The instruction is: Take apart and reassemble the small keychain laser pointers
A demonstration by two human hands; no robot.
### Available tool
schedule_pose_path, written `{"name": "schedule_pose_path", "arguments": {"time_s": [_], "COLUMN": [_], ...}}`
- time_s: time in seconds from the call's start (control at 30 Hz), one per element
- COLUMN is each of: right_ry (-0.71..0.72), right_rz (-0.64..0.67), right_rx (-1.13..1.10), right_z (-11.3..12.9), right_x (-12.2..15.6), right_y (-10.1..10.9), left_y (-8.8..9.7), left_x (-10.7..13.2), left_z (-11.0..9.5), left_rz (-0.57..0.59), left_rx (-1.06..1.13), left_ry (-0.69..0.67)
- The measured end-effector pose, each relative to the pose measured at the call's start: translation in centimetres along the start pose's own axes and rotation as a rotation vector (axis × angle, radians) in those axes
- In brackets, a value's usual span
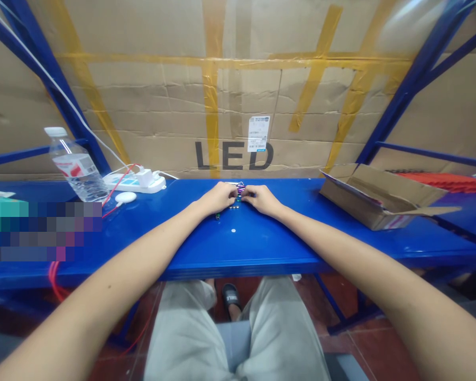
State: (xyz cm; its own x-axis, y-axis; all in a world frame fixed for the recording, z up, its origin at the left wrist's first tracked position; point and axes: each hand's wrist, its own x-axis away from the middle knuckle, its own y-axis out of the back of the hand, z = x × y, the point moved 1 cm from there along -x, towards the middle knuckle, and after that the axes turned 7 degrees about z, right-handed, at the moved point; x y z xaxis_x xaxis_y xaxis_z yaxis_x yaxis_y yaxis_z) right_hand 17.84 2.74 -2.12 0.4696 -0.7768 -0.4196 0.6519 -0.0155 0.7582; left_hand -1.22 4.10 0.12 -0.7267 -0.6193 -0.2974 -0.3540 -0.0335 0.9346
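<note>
My left hand (221, 198) rests on the blue table with its fingers bent and drawn together. Opposite it, my right hand (262, 200) is closed in a pinch, thumb and forefinger meeting at small shiny metallic pieces (240, 189), purple and teal, between the two hands. Fingers partly cover these pieces, so their kind and what each hand grips cannot be made out. Just below them lies a short row of tiny shiny bits (234, 207). A small dark-green piece (218, 216) sits beneath my left hand, and a white round spot (233, 230) is nearer the table's front edge.
An open cardboard box (353, 209) stands at right, in front of a red textured stack (440, 181). Leftward are a water bottle (79, 169), a white power strip (137, 182), a white round disc (126, 198) and red cables. Behind rises a large taped carton (162, 116) between blue posts.
</note>
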Motion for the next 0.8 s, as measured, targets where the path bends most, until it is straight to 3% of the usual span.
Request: {"name": "schedule_pose_path", "arguments": {"time_s": [0.5,0.8], "right_ry": [0.075,0.089], "right_rz": [0.051,0.051], "right_rx": [0.063,0.103], "right_z": [-0.30,-0.35], "right_x": [0.01,0.14], "right_y": [-0.24,-0.28], "left_y": [-0.54,-0.52], "left_x": [-0.24,-0.38], "left_z": [0.54,-0.13], "left_rz": [0.008,-0.013], "left_rx": [-0.048,-0.038], "left_ry": [-0.029,-0.071]}}
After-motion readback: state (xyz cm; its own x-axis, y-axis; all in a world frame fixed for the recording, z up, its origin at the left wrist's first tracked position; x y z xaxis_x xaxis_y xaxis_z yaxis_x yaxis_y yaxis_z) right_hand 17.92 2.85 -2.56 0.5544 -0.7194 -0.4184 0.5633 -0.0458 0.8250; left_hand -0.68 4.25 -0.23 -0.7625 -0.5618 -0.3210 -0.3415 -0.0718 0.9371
